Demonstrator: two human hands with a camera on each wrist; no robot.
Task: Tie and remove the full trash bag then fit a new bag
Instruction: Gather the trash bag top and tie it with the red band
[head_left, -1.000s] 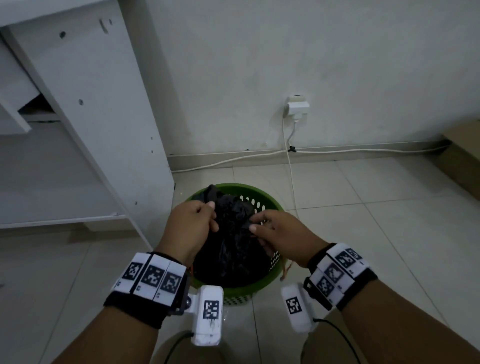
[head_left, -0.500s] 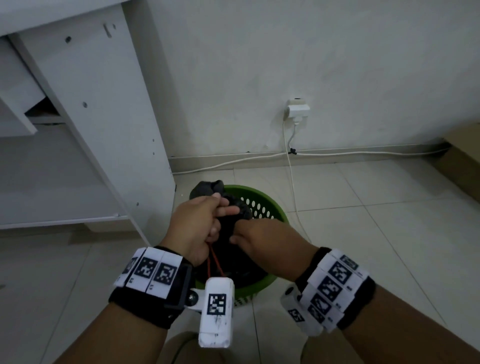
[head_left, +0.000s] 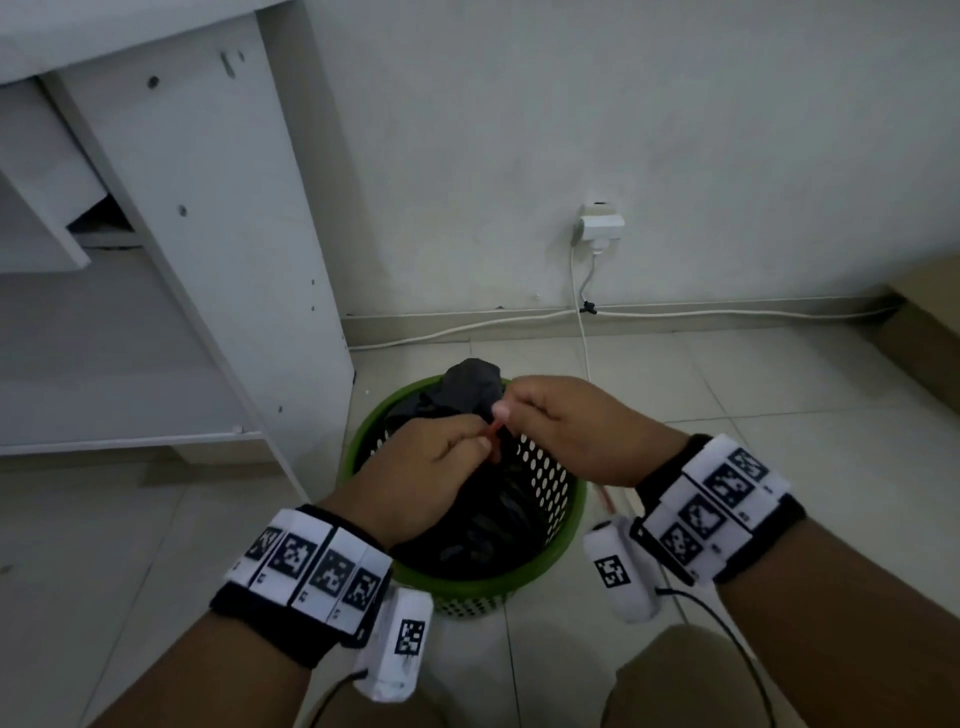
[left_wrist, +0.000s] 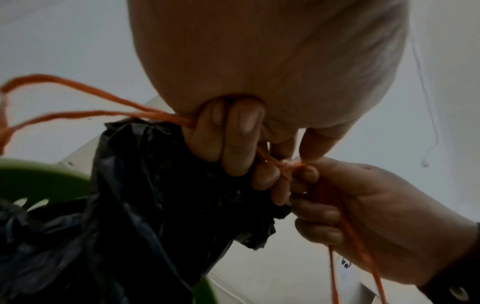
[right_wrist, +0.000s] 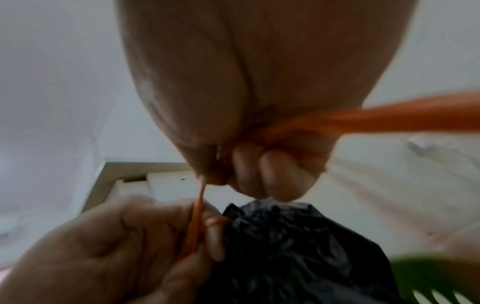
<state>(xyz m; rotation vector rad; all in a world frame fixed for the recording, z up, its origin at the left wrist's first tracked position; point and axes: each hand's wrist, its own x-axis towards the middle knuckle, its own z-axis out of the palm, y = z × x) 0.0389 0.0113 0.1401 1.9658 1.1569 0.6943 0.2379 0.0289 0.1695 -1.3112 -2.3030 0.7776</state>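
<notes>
A black trash bag (head_left: 478, 514) fills the green perforated bin (head_left: 545, 566) on the tiled floor, its gathered mouth (head_left: 475, 382) bunched at the top. Orange drawstrings (left_wrist: 85, 98) run from that mouth. My left hand (head_left: 436, 467) curls its fingers round the drawstring (left_wrist: 270, 160) against the bag's neck (left_wrist: 161, 185). My right hand (head_left: 561, 421), just right of it, grips another orange drawstring (right_wrist: 389, 119) in its fist. Between the two hands a thin orange strand (right_wrist: 196, 218) is stretched. Both hands hover over the bin's centre.
A white cabinet side panel (head_left: 208, 249) stands close on the bin's left. Behind it the wall carries a socket (head_left: 600, 226), and white cables (head_left: 675, 313) run along the skirting. A brown box (head_left: 930, 322) sits at the right. Open tiles lie to the right.
Both hands let go of the bag's rim and took up the orange drawstrings. My right hand has moved up and right, pulling a strand away from my left hand.
</notes>
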